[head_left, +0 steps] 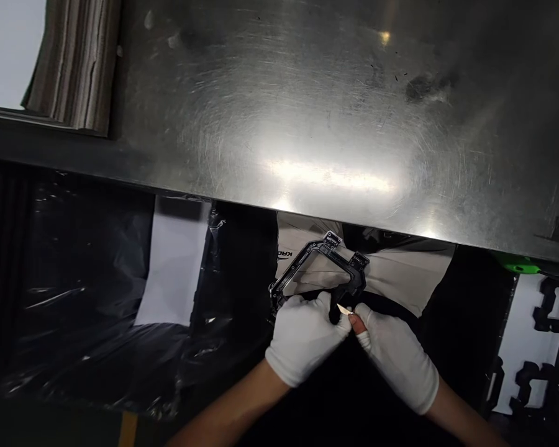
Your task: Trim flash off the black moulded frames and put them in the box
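Note:
My left hand (305, 338), in a white glove, is closed around the lower end of a black plastic frame part (354, 273). The part is angular, with two tabs at its upper end, and is held above my lap. My right hand (395, 354), gloved with a bare thumb tip, pinches a small knife blade (343, 309). The blade's tip points up and left, close to the lower end of the frame part. Whether it touches the part I cannot tell. The knife's handle is hidden in my right hand.
A scratched metal table (261, 93) lies ahead, its edge just beyond the frame part. A stack of cardboard sheets (74, 62) sits at its far left. Black plastic sheeting (88, 267) hangs left. More black parts (533, 379) lie at right, near a green object (522, 267).

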Tool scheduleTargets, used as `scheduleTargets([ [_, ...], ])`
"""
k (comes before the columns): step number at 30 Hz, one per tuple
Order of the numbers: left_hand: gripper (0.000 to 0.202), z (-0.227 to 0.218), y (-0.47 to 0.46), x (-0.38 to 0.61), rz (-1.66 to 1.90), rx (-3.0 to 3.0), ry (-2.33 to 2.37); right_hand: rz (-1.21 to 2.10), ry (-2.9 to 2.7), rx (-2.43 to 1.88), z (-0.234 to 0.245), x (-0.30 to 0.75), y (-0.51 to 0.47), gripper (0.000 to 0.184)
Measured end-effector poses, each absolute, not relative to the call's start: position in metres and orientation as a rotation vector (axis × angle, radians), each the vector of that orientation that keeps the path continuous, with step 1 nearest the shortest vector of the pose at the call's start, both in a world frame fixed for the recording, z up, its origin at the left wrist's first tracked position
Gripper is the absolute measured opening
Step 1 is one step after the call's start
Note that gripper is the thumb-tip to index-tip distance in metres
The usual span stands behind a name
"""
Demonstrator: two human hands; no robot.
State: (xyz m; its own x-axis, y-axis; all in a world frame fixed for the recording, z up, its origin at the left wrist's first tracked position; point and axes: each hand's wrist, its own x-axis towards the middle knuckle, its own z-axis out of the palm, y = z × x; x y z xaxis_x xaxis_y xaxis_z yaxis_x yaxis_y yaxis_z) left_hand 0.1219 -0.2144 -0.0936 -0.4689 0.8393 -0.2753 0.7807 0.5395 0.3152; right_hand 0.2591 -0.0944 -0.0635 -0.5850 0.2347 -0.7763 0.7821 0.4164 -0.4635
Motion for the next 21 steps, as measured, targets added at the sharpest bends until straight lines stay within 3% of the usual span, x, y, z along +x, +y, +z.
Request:
scheduleTargets([
  [12, 0.029, -0.09, -0.2093, 0.1226, 0.24, 1.467, 2.519, -1.16, 2.011, 0.916, -0.0655, 0.2612, -0.0991, 0.05],
  [21, 0.037, -0.0936, -0.212, 0.1282, 0.193, 1.399, 2.575, -1.348, 1.95, 1.004, -0.0663, 0.266, -0.0967, 0.065],
])
